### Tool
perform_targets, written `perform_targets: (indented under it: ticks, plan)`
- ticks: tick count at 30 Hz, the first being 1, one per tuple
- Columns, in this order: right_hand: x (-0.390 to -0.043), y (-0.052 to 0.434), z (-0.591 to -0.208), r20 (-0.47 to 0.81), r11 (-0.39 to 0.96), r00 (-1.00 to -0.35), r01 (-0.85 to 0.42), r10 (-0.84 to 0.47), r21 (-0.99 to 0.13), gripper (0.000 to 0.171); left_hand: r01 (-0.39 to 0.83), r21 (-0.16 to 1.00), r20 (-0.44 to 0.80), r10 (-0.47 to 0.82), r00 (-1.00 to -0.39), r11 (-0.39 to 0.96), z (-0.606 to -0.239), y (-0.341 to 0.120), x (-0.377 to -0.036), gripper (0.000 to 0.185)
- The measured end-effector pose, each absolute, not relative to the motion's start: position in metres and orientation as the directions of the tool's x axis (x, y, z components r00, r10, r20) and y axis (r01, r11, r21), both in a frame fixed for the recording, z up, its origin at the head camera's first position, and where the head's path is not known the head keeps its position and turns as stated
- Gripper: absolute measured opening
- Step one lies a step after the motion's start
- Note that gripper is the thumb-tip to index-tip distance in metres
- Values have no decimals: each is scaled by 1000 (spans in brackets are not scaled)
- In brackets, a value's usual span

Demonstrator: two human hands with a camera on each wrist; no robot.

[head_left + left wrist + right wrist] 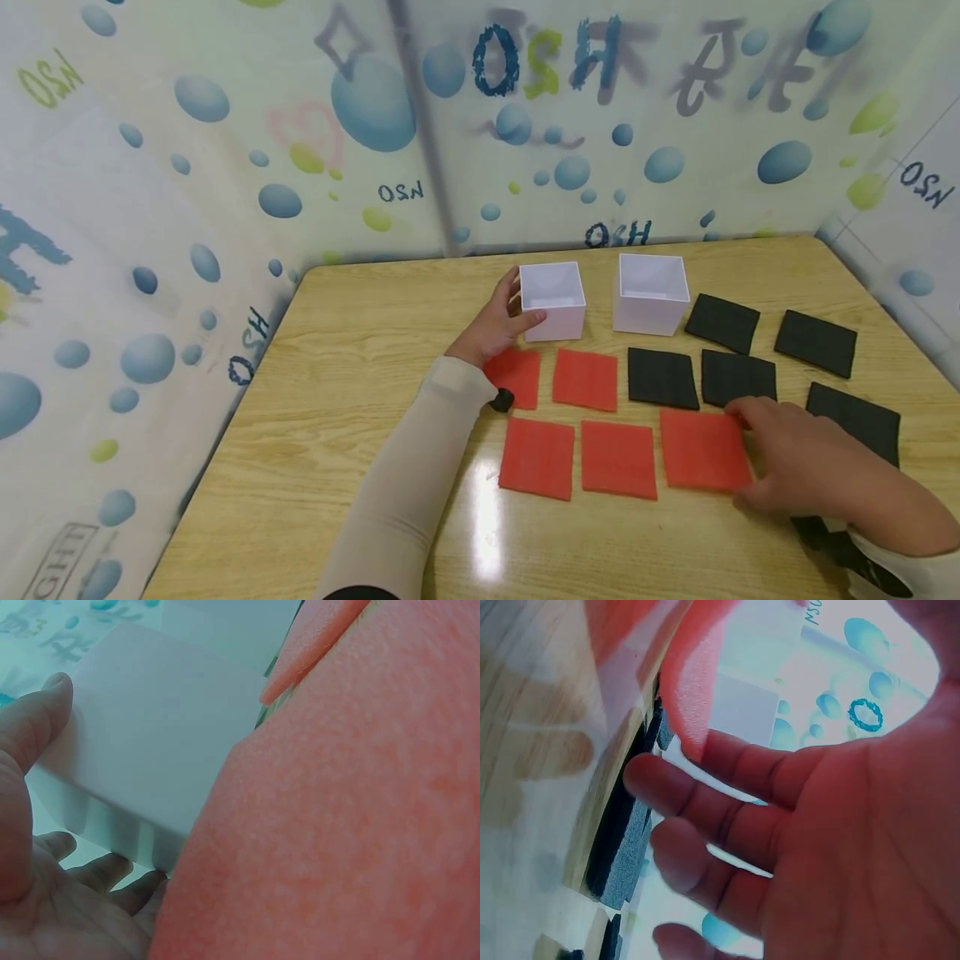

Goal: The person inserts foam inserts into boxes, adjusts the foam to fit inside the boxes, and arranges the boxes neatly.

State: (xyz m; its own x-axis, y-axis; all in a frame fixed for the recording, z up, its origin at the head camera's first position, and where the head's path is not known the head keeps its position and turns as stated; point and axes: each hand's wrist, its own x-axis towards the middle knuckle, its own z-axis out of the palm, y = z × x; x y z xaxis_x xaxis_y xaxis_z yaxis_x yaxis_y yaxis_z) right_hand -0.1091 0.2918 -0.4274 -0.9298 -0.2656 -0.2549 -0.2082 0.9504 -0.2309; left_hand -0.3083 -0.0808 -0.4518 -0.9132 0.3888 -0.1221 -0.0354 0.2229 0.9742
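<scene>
My left hand [491, 325] holds the left white box [553, 321] at its left side, with the thumb on the front wall and the other fingers around the side. In the left wrist view, those fingers [101, 874] touch the box wall. My right hand [802, 454] grips a red foam square [703, 450] by its right side, between index finger and thumb. The right wrist view shows this red square [694, 690] slightly bowed against the index fingertip. Several other red squares [536, 458] lie flat on the table, one partly hidden by my left wrist.
A second white box [650, 296] stands right of the first. Several black foam squares [662, 379] lie at centre right and right, some partly behind my right hand. The wooden table [300, 425] meets patterned sheet walls [480, 158] at the back and sides.
</scene>
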Motion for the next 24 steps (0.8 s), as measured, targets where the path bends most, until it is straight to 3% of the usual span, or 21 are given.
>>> perform_targets:
  ticks: [12, 24]
  plan:
    - [-112, 298, -430, -195, 855, -912, -241, -362, -460, 100, -49, 974, -133, 384, -914, 220, -452, -81, -310, 97]
    - [-112, 298, -432, -124, 766, -921, -226, -369, -602, 95, -43, 982, -115, 399, -910, 184, -453, -81, -309, 96]
